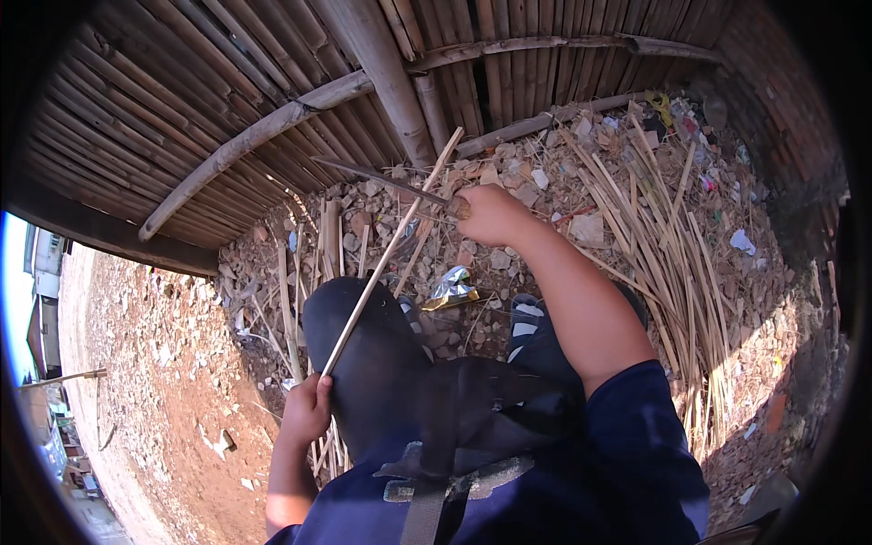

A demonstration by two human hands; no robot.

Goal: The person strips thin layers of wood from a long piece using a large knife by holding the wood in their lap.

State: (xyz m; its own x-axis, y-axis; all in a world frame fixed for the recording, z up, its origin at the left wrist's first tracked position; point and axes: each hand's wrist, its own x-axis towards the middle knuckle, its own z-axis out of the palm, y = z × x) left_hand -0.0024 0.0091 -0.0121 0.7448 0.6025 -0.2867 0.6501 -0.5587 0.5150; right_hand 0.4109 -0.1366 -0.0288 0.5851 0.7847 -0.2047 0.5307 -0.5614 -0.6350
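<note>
A long, pale bamboo strip (pixel 392 243) slants up from beside my left knee toward the bamboo wall. My left hand (pixel 305 411) is closed around its lower end, thumb on top. In my right hand (pixel 495 216) is the wooden handle of a long-bladed knife (pixel 381 180), its dark blade pointing left. Blade and strip cross near the strip's upper part; whether the edge bites into it I cannot tell. My right fingers are partly hidden behind the hand.
A large bundle of split bamboo strips (pixel 668 259) lies on the rubble at right. More strips (pixel 331 238) are by my left knee. A shiny silver and gold wrapper (pixel 451 287) sits between my feet. Ahead stands a bamboo wall (pixel 245 86) with a thick post (pixel 386 77).
</note>
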